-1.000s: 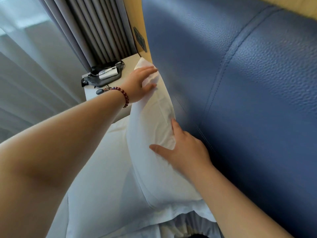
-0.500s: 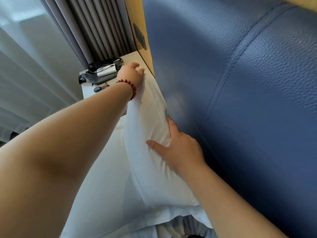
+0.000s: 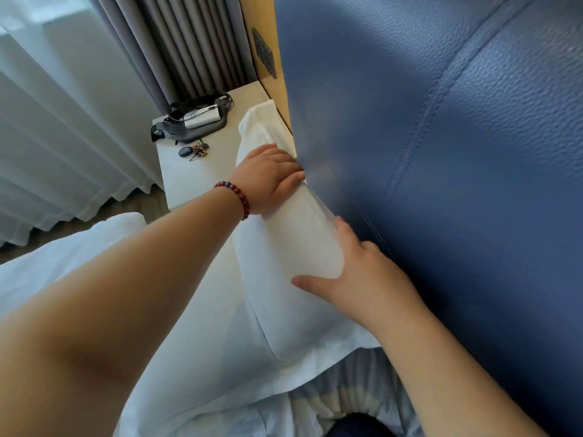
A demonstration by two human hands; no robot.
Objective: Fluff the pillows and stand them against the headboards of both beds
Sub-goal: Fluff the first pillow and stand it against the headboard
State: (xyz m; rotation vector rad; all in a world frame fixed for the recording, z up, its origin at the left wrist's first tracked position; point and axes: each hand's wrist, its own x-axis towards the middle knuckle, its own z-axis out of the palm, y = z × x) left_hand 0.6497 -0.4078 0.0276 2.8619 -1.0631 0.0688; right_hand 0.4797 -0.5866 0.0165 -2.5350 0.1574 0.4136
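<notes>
While it fills the whole right side of the view, the blue headboard (image 3: 441, 184) is just padded panels with stitched seams, and below left of it is the bed (image 3: 47, 272) in white sheets. Off to the left hangs a sheer curtain (image 3: 63, 121) with a grey drape (image 3: 195, 52) beside it. The pillow (image 3: 284, 253) is white and stands on its long edge on the bed, leaning back with its top edge touching the headboard, far corner poking up next to the nightstand (image 3: 195, 190). The left hand (image 3: 268, 175) sits on the pillow's top edge near that far end, fingers bent over the edge toward the headboard and gripping it, though the fingertips are mostly hidden. The right hand (image 3: 362, 279) has the nearer part of the top edge: thumb spread flat across the front face, fingers going over and down behind, between pillow and headboard, so it's holding the pillow too. On the nightstand, back near the drape, there's a dark bag (image 3: 192, 127), and just in front of it a bunch of keys (image 3: 195, 151). A red bead bracelet (image 3: 239, 197) is on the left wrist.
</notes>
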